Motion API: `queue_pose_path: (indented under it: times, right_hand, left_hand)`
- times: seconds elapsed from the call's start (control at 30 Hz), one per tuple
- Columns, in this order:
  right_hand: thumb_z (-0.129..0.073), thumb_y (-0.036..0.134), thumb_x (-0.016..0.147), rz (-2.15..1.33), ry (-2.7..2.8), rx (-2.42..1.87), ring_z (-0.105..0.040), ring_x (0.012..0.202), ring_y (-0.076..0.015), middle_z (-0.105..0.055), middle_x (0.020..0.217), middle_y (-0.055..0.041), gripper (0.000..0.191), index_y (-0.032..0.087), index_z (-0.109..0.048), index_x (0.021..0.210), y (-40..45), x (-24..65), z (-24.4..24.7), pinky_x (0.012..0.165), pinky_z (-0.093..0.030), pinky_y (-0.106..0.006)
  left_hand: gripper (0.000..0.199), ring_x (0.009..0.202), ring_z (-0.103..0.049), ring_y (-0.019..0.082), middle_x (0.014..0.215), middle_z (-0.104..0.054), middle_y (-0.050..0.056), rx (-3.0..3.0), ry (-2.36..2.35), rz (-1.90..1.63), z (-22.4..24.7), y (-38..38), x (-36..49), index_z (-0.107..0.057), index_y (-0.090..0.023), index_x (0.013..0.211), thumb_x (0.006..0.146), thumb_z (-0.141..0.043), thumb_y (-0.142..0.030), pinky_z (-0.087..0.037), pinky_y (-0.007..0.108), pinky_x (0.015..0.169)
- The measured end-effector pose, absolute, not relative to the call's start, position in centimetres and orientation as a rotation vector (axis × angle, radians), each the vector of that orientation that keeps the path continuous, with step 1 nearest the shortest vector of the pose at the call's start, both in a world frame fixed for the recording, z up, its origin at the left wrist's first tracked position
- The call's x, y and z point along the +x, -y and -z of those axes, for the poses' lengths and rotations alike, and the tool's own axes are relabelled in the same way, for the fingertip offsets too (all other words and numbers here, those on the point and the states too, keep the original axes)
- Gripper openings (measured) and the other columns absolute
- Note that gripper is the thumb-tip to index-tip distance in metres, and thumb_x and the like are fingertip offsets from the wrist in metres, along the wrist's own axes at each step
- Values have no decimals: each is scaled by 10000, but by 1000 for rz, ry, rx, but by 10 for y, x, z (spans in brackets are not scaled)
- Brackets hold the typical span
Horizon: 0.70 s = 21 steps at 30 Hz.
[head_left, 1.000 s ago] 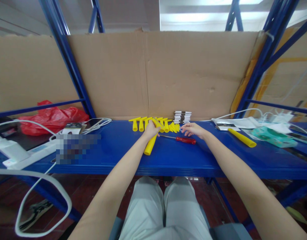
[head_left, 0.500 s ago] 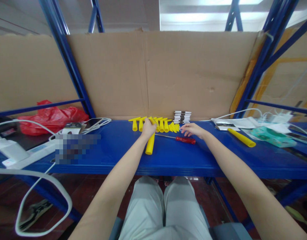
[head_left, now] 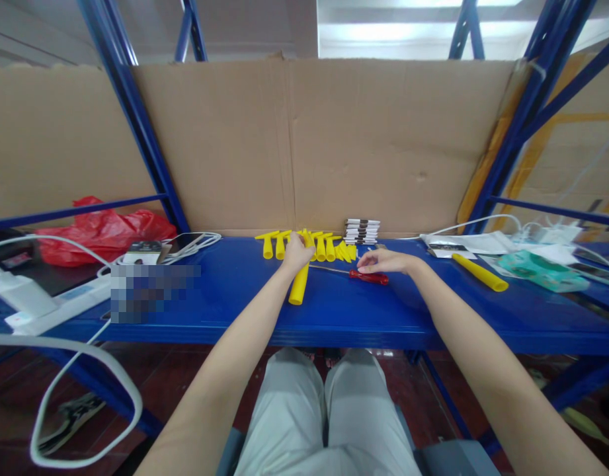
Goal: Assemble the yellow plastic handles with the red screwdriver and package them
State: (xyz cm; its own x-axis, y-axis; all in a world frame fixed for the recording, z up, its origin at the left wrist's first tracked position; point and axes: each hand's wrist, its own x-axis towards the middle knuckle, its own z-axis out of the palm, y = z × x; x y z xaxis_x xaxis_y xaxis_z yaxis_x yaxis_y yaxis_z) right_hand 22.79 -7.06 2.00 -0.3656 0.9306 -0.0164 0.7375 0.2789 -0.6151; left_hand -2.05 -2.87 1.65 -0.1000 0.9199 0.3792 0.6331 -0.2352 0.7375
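My left hand is closed around the upper part of a yellow tapered tube, whose wide round end points toward me. Its far end is partly hidden by my fingers. A screwdriver with a red handle lies on the blue tabletop, its thin metal shaft pointing left toward the tube. My right hand is over the handle, with the fingertips closed at its front end. Just beyond my left hand stands a row of several yellow T-shaped pieces. Small yellow wedge-like pieces lie to their right.
A stack of white-and-dark packets stands against the cardboard wall. At right lie another yellow tube and a turquoise packet. A red plastic bag, white cables and a power strip occupy the left side.
My right hand has come down onto the screwdriver handle from just above it, its fingers drawing together. My left hand keeps hold of the yellow tube in nearly the same place.
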Motion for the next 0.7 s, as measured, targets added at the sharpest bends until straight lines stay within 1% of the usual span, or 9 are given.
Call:
queue_pose_path:
  times: [0.17,0.33,0.5,0.63,0.7]
  right_hand:
    - [-725,548,627,-679,2280,-1512,-620,757,-186,-703,814,-46,389,197,-718,797,66,222,-14,639,-467,-271]
    - [-740,435,635,-529,2345,-1537,-606,715,-176,-679,735,-24,254,207,-697,739,65,216,-9,603,-438,-256]
    - [-709,334,665,-386,2371,-1575,-578,674,-163,-654,699,-11,143,205,-647,680,68,214,-9,594,-408,-254]
    - [-666,279,679,-333,2361,-1648,-545,616,-150,-617,658,2,112,203,-587,653,67,216,-8,561,-377,-251]
    - [-649,249,676,-244,2354,-1671,-531,608,-143,-609,664,6,100,204,-560,661,66,217,-7,550,-360,-242]
  left_hand:
    - [286,996,-645,241,987,-661,101,1890,-1683,-1246,-13,26,-21,-414,-213,868,723,-626,-87,-482,303,803]
    - [278,1035,-630,249,996,-656,113,1948,-1725,-1203,-13,28,-21,-407,-210,896,746,-615,-102,-475,299,813]
    - [277,1048,-625,257,1027,-649,124,1976,-1751,-1153,-16,32,-20,-414,-197,926,756,-615,-113,-471,309,824]
    - [260,1043,-626,247,1014,-651,118,1984,-1741,-1150,-15,31,-21,-418,-197,909,757,-609,-106,-470,303,823]
    - [259,1027,-630,244,997,-655,109,1982,-1744,-1158,-15,30,-21,-419,-203,895,752,-611,-105,-471,304,816]
